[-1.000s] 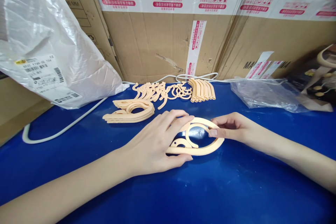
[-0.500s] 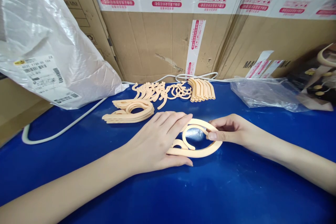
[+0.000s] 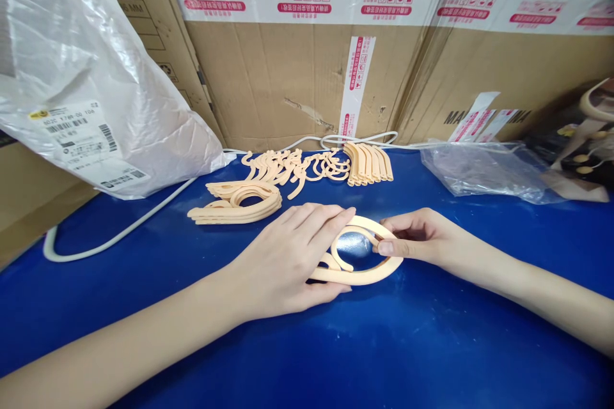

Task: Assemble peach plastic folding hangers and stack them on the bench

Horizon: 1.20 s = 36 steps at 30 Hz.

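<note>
Hanger (image 3: 357, 278), beige, one: at the middle of the blue table (image 3: 364, 351), between both hands. Left end covered by the left hand; inner curl and right rim exposed. Whether it rests on the table or is held just above: cannot tell.

Left hand (image 3: 283, 262): spread over the hanger, clasping it, thumb along the near edge; fingertips' undersides hidden. Forearm cut off at the frame edge.

Right hand (image 3: 417, 236): thumb and finger pinching the hanger's right end; remaining fingers curled, partly hidden.

Stack (image 3: 259, 211), similar hangers, beyond the left hand; lower layers overlapped, count uncertain.

Hooks (image 3: 271, 167), heaped, tangled; not countable. Tubes (image 3: 371, 165), in a row just right of them.

Bag (image 3: 86, 64), white, cut off at upper left; label small, partly legible.

Cable (image 3: 67, 257), white, partly behind the bag.

Wrap (image 3: 484, 172), clear, crumpled.

Bundle (image 3: 585, 147), dark, cut off at right; contents unclear.

Cartons (image 3: 288, 64), taped, tops out of frame.
</note>
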Each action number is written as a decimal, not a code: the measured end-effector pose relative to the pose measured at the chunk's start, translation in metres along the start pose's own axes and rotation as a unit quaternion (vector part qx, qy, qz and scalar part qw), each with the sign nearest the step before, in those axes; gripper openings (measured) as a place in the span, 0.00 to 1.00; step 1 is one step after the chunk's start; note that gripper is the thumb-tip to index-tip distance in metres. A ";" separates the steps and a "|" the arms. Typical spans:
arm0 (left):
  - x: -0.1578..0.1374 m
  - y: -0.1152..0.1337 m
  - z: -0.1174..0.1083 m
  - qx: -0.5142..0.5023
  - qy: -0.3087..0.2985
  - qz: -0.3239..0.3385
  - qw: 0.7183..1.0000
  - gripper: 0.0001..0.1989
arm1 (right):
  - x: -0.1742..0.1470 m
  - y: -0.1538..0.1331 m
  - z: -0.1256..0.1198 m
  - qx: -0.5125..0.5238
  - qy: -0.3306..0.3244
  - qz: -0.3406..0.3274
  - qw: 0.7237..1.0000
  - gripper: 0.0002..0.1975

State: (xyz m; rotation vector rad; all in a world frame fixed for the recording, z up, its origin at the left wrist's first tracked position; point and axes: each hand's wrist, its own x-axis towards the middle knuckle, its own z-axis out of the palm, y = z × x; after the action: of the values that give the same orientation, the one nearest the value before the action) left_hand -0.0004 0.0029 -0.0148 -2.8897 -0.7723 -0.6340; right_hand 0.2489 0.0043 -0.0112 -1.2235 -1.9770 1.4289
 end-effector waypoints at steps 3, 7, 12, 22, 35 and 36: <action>0.005 0.001 -0.012 -0.007 -0.010 -0.028 1.000 0.32 | -0.002 -0.002 -0.002 -0.047 0.070 -0.045 0.995 0.22; 0.007 -0.012 -0.041 -0.001 -0.012 -0.074 0.997 0.31 | -0.003 -0.005 -0.005 -0.162 0.123 -0.114 0.973 0.20; -0.018 -0.055 -0.068 -0.015 -0.044 -0.178 0.983 0.31 | 0.002 0.002 -0.006 -0.362 0.089 -0.169 0.912 0.18; -0.057 -0.109 -0.065 -0.023 -0.074 -0.245 0.967 0.37 | 0.004 0.008 -0.005 -0.456 0.051 -0.170 0.872 0.20; -0.061 -0.116 -0.060 -0.070 -0.111 -0.306 0.943 0.40 | 0.003 0.008 -0.005 -0.476 0.052 -0.177 0.860 0.20; -0.061 -0.116 -0.060 -0.073 -0.112 -0.308 0.942 0.40 | 0.003 0.008 -0.005 -0.477 0.052 -0.178 0.859 0.20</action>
State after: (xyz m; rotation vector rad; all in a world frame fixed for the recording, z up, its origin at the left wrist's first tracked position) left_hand -0.1277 0.0647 0.0116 -2.8568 -1.7668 -0.4120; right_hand 0.2542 0.0107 -0.0173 -1.1137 -2.7303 0.1276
